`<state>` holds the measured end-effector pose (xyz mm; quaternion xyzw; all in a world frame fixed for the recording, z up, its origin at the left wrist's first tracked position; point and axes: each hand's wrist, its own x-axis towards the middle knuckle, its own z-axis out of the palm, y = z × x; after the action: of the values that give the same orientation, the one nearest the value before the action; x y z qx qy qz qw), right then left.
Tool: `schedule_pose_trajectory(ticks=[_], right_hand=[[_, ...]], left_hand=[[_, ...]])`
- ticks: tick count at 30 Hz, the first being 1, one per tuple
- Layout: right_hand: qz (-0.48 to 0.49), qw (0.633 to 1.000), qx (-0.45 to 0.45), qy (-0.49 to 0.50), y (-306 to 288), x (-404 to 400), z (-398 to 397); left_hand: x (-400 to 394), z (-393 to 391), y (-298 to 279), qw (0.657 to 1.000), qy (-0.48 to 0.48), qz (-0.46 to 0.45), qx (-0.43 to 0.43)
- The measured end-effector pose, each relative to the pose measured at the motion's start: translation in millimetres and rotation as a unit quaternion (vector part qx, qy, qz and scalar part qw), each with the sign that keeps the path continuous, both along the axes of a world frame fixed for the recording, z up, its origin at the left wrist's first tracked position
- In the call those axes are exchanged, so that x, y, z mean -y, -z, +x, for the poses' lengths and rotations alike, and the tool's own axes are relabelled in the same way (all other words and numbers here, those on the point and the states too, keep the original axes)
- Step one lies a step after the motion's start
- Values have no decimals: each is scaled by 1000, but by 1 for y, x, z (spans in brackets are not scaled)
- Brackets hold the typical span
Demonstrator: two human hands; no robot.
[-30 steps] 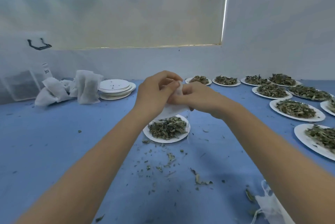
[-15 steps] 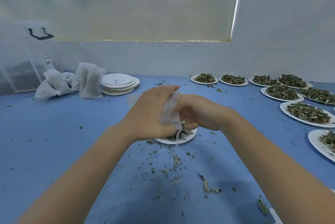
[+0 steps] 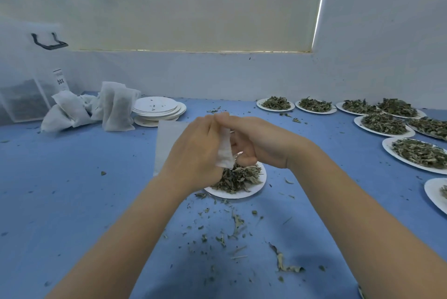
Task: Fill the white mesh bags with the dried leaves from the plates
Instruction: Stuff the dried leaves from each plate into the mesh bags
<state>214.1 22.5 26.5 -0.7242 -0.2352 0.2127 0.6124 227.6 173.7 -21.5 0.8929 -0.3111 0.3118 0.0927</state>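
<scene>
My left hand (image 3: 193,153) and my right hand (image 3: 263,143) meet above a white paper plate (image 3: 251,191) at the table's middle. Both pinch a small white mesh bag (image 3: 225,151) that hangs crumpled between them, its lower end just over the plate's pile of dried leaves (image 3: 237,177). A pale flat sheet or bag (image 3: 167,143) shows behind my left hand; what it is I cannot tell. The bag's mouth is hidden by my fingers.
Filled white bags (image 3: 96,110) lie heaped at the back left beside a stack of empty plates (image 3: 157,107). Several plates of dried leaves (image 3: 384,124) line the back right and right edge. Leaf crumbs (image 3: 232,226) litter the blue table. A clear box (image 3: 24,102) stands far left.
Both hands have come down from above the plate until the bag hangs just over the leaves. The camera has shifted, so the table looks lower and nearer.
</scene>
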Motion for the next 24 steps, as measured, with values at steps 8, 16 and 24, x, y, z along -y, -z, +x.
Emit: schedule_pose_trajectory(ticks=[8, 16, 24], right_hand=[[-55, 998, 18, -28, 2, -9, 36], [-369, 880, 265, 135, 40, 19, 70], [-436, 849, 292, 50, 66, 16, 67]], left_hand=[[-19, 26, 1, 999, -46, -18, -4], [-39, 53, 32, 987, -118, -35, -100], [-48, 71, 59, 984, -104, -38, -141]])
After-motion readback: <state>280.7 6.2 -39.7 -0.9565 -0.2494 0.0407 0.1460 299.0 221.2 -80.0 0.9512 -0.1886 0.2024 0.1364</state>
